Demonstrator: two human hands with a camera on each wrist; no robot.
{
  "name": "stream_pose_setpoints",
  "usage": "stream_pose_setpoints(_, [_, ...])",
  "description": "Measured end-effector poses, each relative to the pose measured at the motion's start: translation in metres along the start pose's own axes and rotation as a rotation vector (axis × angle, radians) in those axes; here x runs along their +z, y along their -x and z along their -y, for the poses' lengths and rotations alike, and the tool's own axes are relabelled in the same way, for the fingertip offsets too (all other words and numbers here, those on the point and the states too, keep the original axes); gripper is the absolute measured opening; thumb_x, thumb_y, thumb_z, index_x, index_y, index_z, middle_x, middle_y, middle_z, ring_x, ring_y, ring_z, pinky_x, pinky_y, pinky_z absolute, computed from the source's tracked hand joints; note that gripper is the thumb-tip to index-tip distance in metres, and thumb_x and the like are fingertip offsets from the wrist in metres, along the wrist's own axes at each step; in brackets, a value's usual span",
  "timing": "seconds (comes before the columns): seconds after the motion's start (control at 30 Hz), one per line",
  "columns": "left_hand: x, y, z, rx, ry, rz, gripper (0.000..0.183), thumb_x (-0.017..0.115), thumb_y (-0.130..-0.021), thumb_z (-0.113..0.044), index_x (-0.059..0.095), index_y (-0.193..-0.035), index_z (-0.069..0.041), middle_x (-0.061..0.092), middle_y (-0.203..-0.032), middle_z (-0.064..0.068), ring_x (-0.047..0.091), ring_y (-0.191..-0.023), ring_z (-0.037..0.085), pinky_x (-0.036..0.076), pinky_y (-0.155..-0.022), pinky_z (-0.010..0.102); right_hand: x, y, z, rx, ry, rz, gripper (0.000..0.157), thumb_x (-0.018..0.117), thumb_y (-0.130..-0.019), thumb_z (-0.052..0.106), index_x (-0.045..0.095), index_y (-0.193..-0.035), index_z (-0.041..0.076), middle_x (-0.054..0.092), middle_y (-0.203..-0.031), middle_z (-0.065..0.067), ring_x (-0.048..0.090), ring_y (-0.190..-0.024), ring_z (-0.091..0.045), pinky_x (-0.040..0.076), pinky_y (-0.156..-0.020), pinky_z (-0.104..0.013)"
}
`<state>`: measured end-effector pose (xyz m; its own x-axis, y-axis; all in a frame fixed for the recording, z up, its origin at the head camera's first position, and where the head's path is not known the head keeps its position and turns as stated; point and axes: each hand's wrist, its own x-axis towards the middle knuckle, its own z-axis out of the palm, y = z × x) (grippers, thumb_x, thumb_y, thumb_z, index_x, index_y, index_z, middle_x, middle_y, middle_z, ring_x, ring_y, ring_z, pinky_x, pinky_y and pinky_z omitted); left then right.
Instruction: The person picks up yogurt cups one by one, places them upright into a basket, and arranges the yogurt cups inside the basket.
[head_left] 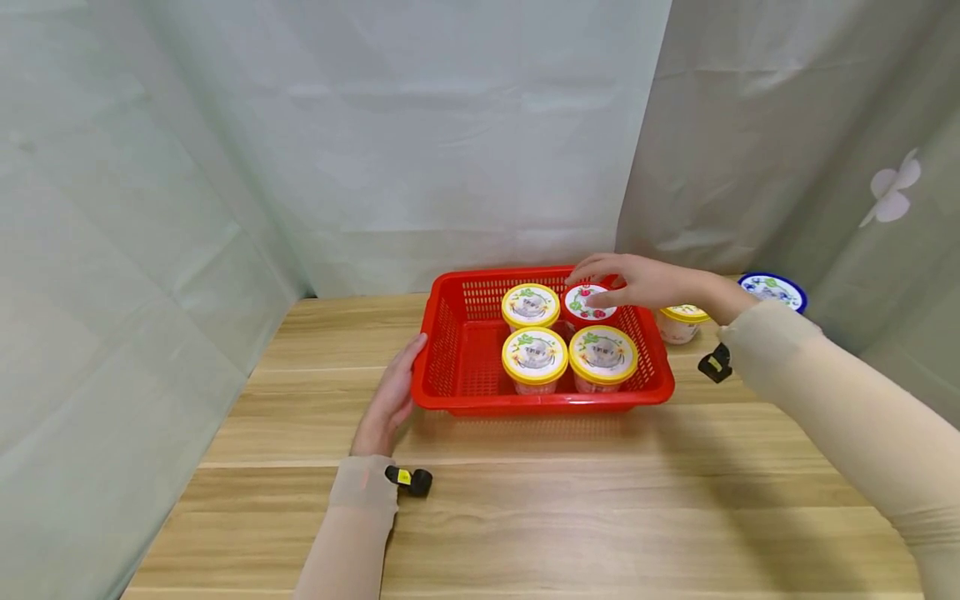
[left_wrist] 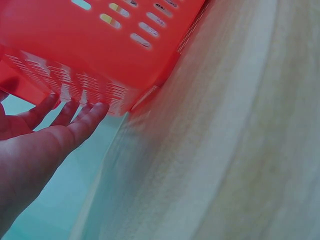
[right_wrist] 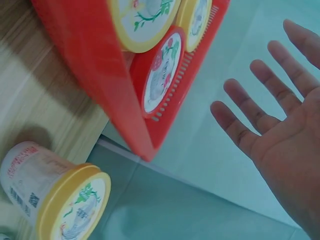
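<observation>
A red plastic basket (head_left: 540, 401) with slotted walls stands on the table. In its middle and right part sit a red-lidded cup (head_left: 581, 297) and yellow-lidded cups (head_left: 531, 306), one beside it and two in front. My left hand (head_left: 388, 398) rests against the basket's left side; its fingers (left_wrist: 87, 121) lie nearly straight along the slotted wall in the left wrist view. Over the red-lidded cup hovers my right hand (head_left: 651, 281), fingers spread and loosely bent. The right wrist view shows this hand (right_wrist: 287, 120) with nothing in it, apart from the cups.
Right of the basket stands another yellow-lidded cup (head_left: 677, 331), partly behind the right arm. A blue-lidded cup (head_left: 772, 288) is farther right. Pale curtains (head_left: 465, 150) hang behind and at both sides of the wooden table (head_left: 570, 517).
</observation>
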<state>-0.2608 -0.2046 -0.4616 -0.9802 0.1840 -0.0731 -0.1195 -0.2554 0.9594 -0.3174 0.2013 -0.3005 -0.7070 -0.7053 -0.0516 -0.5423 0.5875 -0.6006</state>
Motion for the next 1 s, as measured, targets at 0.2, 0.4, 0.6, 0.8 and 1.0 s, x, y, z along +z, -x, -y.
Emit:
stream_pose_setpoints(0.2, [0.000, -0.001, 0.000, 0.006, -0.028, -0.001, 0.055, 0.042, -0.112, -0.044, 0.040, -0.155, -0.009, 0.058, -0.125, 0.009, 0.061, -0.102, 0.015, 0.057, -0.084, 0.025, -0.002, 0.008, -0.005, 0.039, -0.008, -0.073, 0.043, 0.069, -0.101, 0.020, 0.062, -0.143, 0.010, 0.049, -0.154, -0.015, 0.043, -0.141, -0.038, 0.040, -0.112, -0.062])
stream_pose_setpoints(0.4, [0.000, -0.001, -0.001, 0.006, -0.023, 0.002, 0.053, 0.042, -0.112, -0.044, 0.042, -0.153, -0.010, 0.057, -0.127, 0.010, 0.061, -0.103, 0.016, 0.058, -0.085, 0.026, -0.005, 0.019, -0.011, 0.065, -0.075, -0.138, 0.040, 0.064, -0.104, 0.017, 0.060, -0.143, 0.010, 0.053, -0.150, -0.014, 0.049, -0.135, -0.035, 0.043, -0.110, -0.061])
stream_pose_setpoints(0.6, [0.000, -0.001, -0.001, 0.009, -0.031, 0.012, 0.055, 0.041, -0.112, -0.046, 0.041, -0.154, -0.010, 0.058, -0.127, 0.010, 0.062, -0.102, 0.015, 0.058, -0.084, 0.026, -0.008, 0.032, -0.020, 0.145, -0.113, -0.212, 0.043, 0.061, -0.106, 0.022, 0.055, -0.148, 0.013, 0.054, -0.148, -0.015, 0.052, -0.134, -0.039, 0.044, -0.108, -0.064])
stream_pose_setpoints(0.8, [0.001, -0.001, -0.001, 0.010, -0.017, 0.011, 0.053, 0.041, -0.113, -0.044, 0.042, -0.153, -0.009, 0.058, -0.126, 0.010, 0.062, -0.101, 0.015, 0.058, -0.084, 0.026, -0.009, 0.044, -0.034, 0.179, -0.128, -0.275, 0.047, 0.059, -0.107, 0.025, 0.051, -0.151, 0.010, 0.047, -0.155, -0.018, 0.046, -0.140, -0.044, 0.041, -0.109, -0.067])
stream_pose_setpoints(1.0, [0.002, -0.003, -0.001, 0.011, -0.007, 0.014, 0.056, 0.043, -0.112, -0.044, 0.041, -0.154, -0.008, 0.057, -0.128, 0.011, 0.062, -0.104, 0.015, 0.058, -0.086, 0.026, -0.008, 0.059, -0.042, 0.210, -0.143, -0.327, 0.049, 0.056, -0.109, 0.028, 0.048, -0.153, 0.010, 0.041, -0.160, -0.019, 0.042, -0.142, -0.045, 0.039, -0.110, -0.068])
